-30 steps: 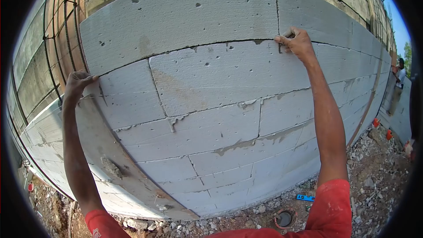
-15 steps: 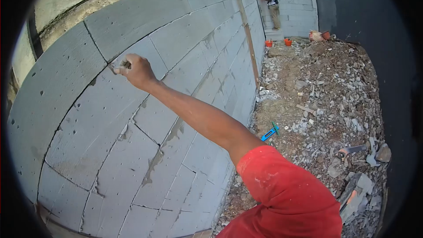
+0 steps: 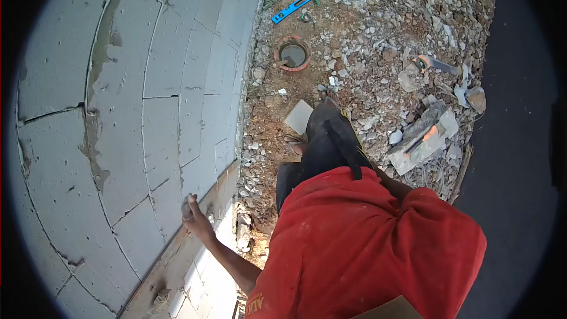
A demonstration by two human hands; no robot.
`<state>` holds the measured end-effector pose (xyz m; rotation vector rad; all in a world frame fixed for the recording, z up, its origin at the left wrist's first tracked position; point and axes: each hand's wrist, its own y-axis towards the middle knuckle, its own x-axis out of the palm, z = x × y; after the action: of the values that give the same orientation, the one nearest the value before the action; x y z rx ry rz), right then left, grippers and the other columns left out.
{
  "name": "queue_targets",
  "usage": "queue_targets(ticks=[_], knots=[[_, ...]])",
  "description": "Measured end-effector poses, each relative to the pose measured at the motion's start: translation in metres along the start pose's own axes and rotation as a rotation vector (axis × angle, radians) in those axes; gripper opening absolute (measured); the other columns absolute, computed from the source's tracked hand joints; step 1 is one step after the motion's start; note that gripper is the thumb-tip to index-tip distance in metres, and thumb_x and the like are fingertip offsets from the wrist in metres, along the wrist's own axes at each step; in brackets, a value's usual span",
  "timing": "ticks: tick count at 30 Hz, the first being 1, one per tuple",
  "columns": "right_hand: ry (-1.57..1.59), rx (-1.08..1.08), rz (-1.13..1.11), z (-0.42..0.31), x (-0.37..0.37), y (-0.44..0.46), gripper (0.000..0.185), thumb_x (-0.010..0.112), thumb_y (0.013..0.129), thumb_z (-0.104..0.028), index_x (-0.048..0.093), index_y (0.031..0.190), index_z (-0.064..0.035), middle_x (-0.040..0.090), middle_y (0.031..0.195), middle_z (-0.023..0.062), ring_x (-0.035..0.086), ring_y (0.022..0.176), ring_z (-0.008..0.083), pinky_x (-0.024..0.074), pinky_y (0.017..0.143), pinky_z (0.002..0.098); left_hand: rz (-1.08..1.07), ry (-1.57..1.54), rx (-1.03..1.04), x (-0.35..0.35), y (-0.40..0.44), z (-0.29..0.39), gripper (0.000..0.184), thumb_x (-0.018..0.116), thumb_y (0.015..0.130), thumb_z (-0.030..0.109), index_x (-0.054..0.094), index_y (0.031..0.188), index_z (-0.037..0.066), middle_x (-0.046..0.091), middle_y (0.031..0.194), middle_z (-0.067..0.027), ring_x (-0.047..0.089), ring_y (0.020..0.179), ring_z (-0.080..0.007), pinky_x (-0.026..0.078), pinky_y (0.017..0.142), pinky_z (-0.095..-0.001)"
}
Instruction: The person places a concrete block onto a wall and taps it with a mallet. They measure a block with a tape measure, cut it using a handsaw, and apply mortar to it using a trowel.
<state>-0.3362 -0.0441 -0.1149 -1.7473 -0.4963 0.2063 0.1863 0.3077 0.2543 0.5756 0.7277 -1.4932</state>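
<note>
I see the wall (image 3: 121,127) rising at left, pale grey blocks with pitted faces, thin dark joints and a few darker smears. Along its edge I have the board (image 3: 177,254), grey-brown and stained, running slantwise, partly in sunlight.

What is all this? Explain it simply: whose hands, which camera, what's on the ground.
There is no machine: a person works with bare hands. One head-worn camera looks forward and down, so their red cloth shirt shows from above. The left hand is beside the pale grey block wall, near a long brownish board; I cannot tell whether it pinches anything. The right hand is out of sight. On the stony brown ground lie a blue, bar-shaped spirit level and an orange-handled saw with a metal blade; a round, orange-rimmed bucket holds something grey.
</note>
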Motion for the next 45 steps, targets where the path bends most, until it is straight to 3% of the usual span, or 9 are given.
queue_targets(ticks=[4,9,14,23,28,32,36,42,45], knots=[[0.06,0.052,0.083,-0.031,0.037,-0.047,0.033,0.063,0.094,-0.035,0.073,0.101,-0.004,0.072,0.094,0.0128,0.069,0.081,0.0233,0.0558,0.071,0.0375,-0.904,0.31,-0.125,0.2,-0.11,-0.167,0.065,0.06,0.094,0.056,0.065,0.128,0.001,0.069,0.122,-0.0197,0.064,0.113,-0.0294,0.045,0.099,-0.0392],[0.037,0.008,-0.047,-0.137,0.073,-0.043,0.036,0.065,0.093,-0.037,0.071,0.104,-0.0033,0.072,0.094,0.011,0.068,0.08,0.0214,0.055,0.069,0.037,-1.144,0.195,-0.714,0.231,-0.155,-0.128,0.066,0.06,0.093,0.057,0.064,0.13,0.003,0.069,0.121,-0.0172,0.064,0.113,-0.0278,0.046,0.096,-0.0391],[-0.516,0.049,0.092,-0.238,0.084,-0.009,0.041,0.066,0.094,-0.043,0.068,0.107,-0.0039,0.072,0.095,0.0108,0.067,0.08,0.0201,0.0538,0.066,0.0393,-1.122,-0.074,-1.071,0.237,-0.137,-0.082,0.066,0.06,0.092,0.058,0.063,0.132,0.005,0.07,0.12,-0.0148,0.064,0.113,-0.0263,0.047,0.094,-0.0389],[-0.624,-0.929,0.289,-0.455,0.18,0.008,0.03,0.073,0.087,-0.027,0.07,0.084,0.0034,0.068,0.071,0.0072,0.061,0.064,0.0151,0.0468,0.058,0.0329,-0.62,-0.177,-0.554,0.27,-0.035,-0.11,0.021,0.071,0.091,0.026,0.066,0.1,0.007,0.069,0.091,-0.0031,0.066,0.084,-0.0174,0.048,0.077,-0.0311],[-0.465,-0.65,0.255,-0.502,0.19,0.1,0.021,0.071,0.088,-0.021,0.069,0.086,-0.0002,0.065,0.07,0.0061,0.06,0.061,0.0163,0.0457,0.055,0.03,-0.231,-0.558,-0.892,0.259,-0.041,-0.079,0.018,0.072,0.089,0.019,0.066,0.097,0.005,0.069,0.09,-0.0054,0.068,0.083,-0.0197,0.05,0.073,-0.0313],[-0.45,-0.241,0.197,-0.578,0.194,0.214,0.039,0.063,0.093,-0.022,0.062,0.127,-0.0014,0.069,0.112,0.0162,0.069,0.096,0.0282,0.0571,0.081,0.0401,-0.083,-0.429,-1.071,0.271,-0.089,-0.044,0.025,0.064,0.096,0.028,0.061,0.11,0.007,0.07,0.108,-0.0068,0.068,0.095,-0.0238,0.05,0.075,-0.0364],[-1.125,-0.535,0.409,-0.68,0.212,0.381,0.068,0.068,0.083,-0.035,0.053,0.136,0.0027,0.058,0.133,0.028,0.056,0.126,0.0392,0.0435,0.107,0.0447,0.025,-0.125,-1.526,0.326,-0.156,0.007,0.05,0.057,0.099,0.045,0.059,0.124,0.002,0.069,0.112,-0.0109,0.067,0.096,-0.0234,0.053,0.071,-0.038],[-1.254,-0.413,0.472,-0.82,0.234,0.574,0.068,0.069,0.081,-0.038,0.052,0.129,0.0053,0.062,0.123,0.0313,0.06,0.118,0.0452,0.0463,0.1,0.051,-0.246,0.128,-1.647,0.437,-0.176,0.125,0.045,0.053,0.1,0.043,0.061,0.12,0.003,0.069,0.107,-0.013,0.067,0.093,-0.0264,0.052,0.073,-0.0396],[-1.217,-0.475,0.313,-0.846,0.213,0.672,0.067,0.083,0.076,-0.033,0.056,0.118,0.0114,0.069,0.093,0.0201,0.069,0.078,0.0292,0.0535,0.065,0.0425,-0.366,0.201,-1.602,0.454,-0.182,0.155,0.043,0.052,0.101,0.041,0.062,0.117,0.003,0.069,0.105,-0.0141,0.067,0.091,-0.0279,0.052,0.074,-0.0404]])
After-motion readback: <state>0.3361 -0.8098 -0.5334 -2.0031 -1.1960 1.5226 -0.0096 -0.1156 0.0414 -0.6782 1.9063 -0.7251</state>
